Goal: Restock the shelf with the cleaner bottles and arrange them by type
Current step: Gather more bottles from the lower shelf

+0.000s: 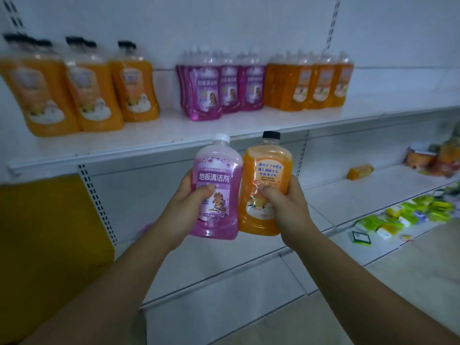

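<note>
Left hand (191, 202) fingers gripping purple bottle (216, 188), right hand (281, 202) fingers gripping orange bottle (263, 185), bottles touching, below stocked shelf (149, 143)

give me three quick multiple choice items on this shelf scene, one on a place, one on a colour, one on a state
1. Where do the purple bottles stand on the top shelf?
A. between two orange groups
B. at the far left
C. on the lowest shelf

2. What colour is the cap of the orange bottle held in the right hand?
A. white
B. black
C. red

3. The left hand is:
A. empty
B. flat on the shelf
C. closed on the purple bottle

Answers:
1 A, orange bottles flank them.
2 B, its cap is dark.
3 C, fingers wrap it.
</note>
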